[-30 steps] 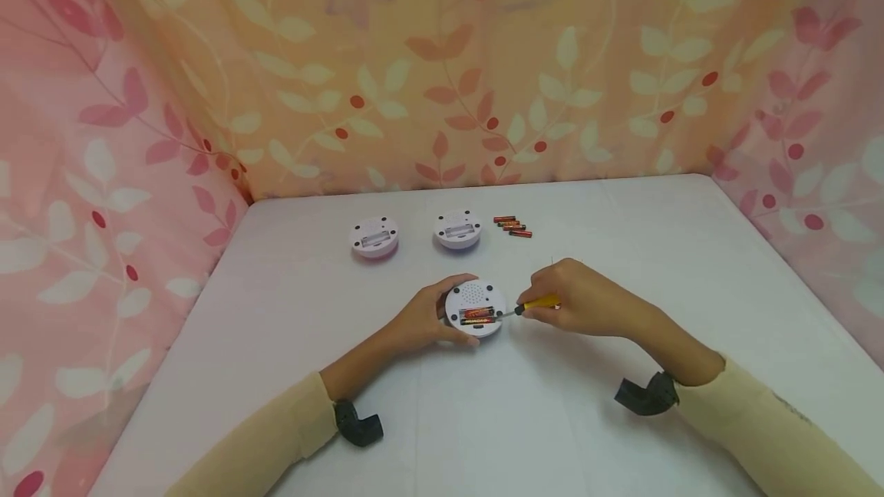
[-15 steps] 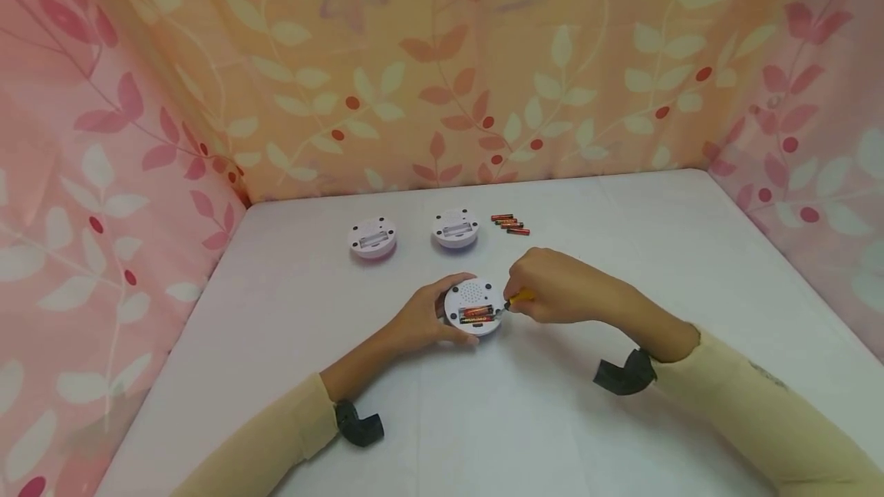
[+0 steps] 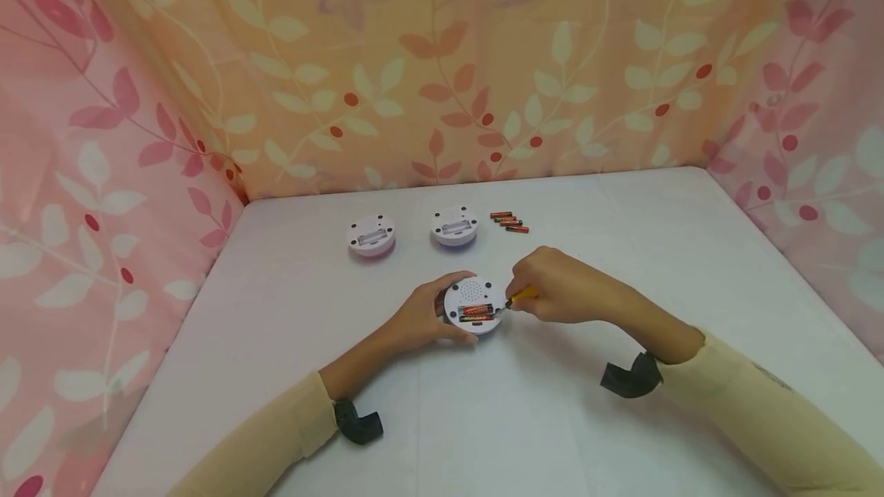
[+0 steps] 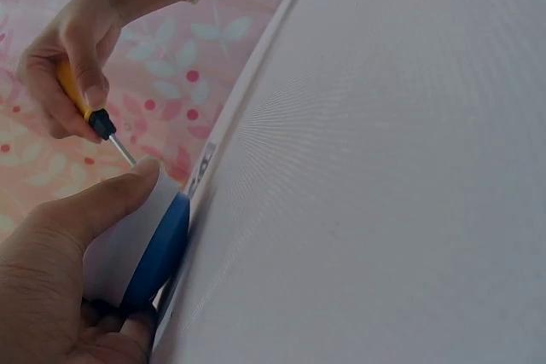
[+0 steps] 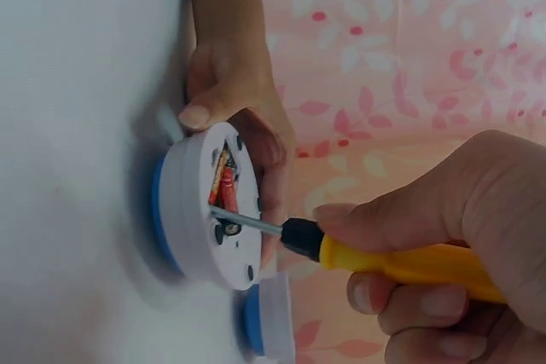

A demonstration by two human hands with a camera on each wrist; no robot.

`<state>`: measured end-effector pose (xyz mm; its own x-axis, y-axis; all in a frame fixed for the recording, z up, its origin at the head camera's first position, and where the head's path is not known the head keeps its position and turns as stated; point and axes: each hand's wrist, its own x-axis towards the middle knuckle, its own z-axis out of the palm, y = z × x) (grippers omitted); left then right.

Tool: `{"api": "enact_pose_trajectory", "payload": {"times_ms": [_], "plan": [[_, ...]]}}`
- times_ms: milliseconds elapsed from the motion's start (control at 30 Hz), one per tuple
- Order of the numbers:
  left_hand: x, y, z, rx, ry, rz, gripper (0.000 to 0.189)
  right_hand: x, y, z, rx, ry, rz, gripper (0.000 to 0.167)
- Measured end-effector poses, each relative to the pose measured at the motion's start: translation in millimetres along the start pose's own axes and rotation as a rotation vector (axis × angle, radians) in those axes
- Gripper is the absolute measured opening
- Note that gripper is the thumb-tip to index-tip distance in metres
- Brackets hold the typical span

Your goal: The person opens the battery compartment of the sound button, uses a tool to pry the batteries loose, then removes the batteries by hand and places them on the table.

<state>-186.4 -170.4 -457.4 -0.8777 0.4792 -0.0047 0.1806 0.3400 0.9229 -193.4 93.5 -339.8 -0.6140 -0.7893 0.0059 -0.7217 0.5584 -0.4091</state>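
My left hand (image 3: 420, 318) grips a round white device (image 3: 472, 289) at its left side, thumb and fingers around the rim. Its underside, with speaker holes and black feet, faces up; a blue part shows beneath in the left wrist view. Two red-and-black batteries (image 3: 475, 311) lie in its open compartment; in the right wrist view the red battery (image 5: 228, 190) looks tilted. My right hand (image 3: 569, 286) holds a screwdriver (image 5: 401, 266) by its yellow handle. The metal shaft (image 5: 254, 221) reaches to the compartment's edge by the battery ends; whether it touches a battery I cannot tell.
Two similar round devices, one at the back left (image 3: 371, 227) and another beside it (image 3: 454, 217), lie with bare battery compartments upward. Several loose batteries (image 3: 508, 222) lie to their right. A white cloth covers the table (image 3: 311, 267); patterned curtains (image 3: 387, 67) enclose its back and sides.
My right hand has moved left with the screwdriver, closer to the device, and has since shifted only slightly. The left hand and the device have stayed about where they were.
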Motion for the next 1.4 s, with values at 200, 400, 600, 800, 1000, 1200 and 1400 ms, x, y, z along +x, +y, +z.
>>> {"api": "enact_pose_trajectory", "payload": {"times_ms": [200,400,600,800,1000,1200,1400], "plan": [[0.3,0.0,-1.0,-0.003,0.008,0.007,0.099,-5.9,10,6,0.049,0.062,-0.022,0.011],[-0.2,-1.1,-0.5,-0.013,0.001,0.015,0.101,-11.9,18,12,0.121,0.1,-0.036,0.011],[-0.7,0.7,-1.1,-0.015,-0.001,0.008,0.1,-18.4,28,21,0.166,0.161,-0.025,0.011],[-1.4,3.4,-1.9,-0.02,0.0,-0.007,0.1,-23.1,36,29,0.204,0.205,-0.005,0.013],[-0.9,2.3,-2.3,-0.021,-0.001,0.0,0.102,-26.7,42,35,0.285,0.205,0.075,0.018],[-0.2,3.0,-2.4,-0.031,0.0,0.005,0.102,-27.7,48,38,0.36,0.205,0.109,0.018],[-0.3,2.0,-1.6,-0.037,-0.002,-0.005,0.102,-29.4,53,43,0.419,0.2,0.144,0.018]]}}
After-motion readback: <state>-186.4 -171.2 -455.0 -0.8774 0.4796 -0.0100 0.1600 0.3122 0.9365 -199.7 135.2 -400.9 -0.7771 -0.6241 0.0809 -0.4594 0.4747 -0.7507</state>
